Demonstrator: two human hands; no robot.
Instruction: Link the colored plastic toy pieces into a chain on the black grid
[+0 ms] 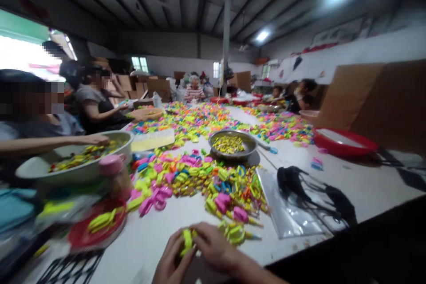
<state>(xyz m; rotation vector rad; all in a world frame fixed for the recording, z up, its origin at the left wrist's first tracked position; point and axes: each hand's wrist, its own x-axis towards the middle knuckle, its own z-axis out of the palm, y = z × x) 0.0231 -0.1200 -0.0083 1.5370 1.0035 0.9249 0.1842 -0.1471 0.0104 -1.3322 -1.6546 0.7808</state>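
Note:
At the front edge of the table, my left hand (173, 255) is closed around a small yellow-green plastic piece (187, 242) whose exact kind I cannot make out. My right hand (214, 246) meets it from the other side, its fingers pinching the same piece. Just beyond my hands spreads a heap of bright plastic pieces (196, 173) in yellow, pink, blue and orange. Close to my right hand lie looped yellow-green pieces (234, 233), with a pencil-like pointed stick beside them. A metal bowl (229, 153) of small yellow parts stands behind the heap.
On the left are a red dish (76, 237), a pink-lidded jar (111, 166) and a pale green basin (29, 169), with a co-worker's hand (98, 140) in it. A clear plastic bag (282, 217), black straps (293, 184) and a red basin (349, 151) lie right. Other people sit around the table.

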